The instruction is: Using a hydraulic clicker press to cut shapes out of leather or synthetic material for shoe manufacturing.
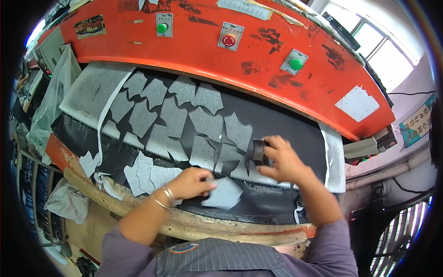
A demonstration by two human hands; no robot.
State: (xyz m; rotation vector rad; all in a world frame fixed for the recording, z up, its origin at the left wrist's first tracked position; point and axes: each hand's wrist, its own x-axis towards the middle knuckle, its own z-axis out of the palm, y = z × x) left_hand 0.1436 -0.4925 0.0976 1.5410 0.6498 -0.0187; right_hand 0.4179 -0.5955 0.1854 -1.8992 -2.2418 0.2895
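My left hand (190, 185), with two bangles at its wrist, pinches a light grey cut piece (224, 194) by its left edge near the front of the bench. The piece is slightly blurred. Farther right, my right hand (285, 161) grips a small dark cutting die (258, 150) standing at the edge of the cut-out area. Beneath it lies a black sheet (286, 121) with rows of angular cut-outs, through which a grey cutting board (92, 94) shows. Left of my left hand, several light grey cut pieces (144, 174) lie overlapping.
Over the board's far side spans an orange-red press beam (194, 51) with two green buttons (296, 63) and a red one (229, 40). A worn wooden rail (198, 228) runs along the front. White scrap strips (109, 184) and a plastic bag (55, 106) are at the left.
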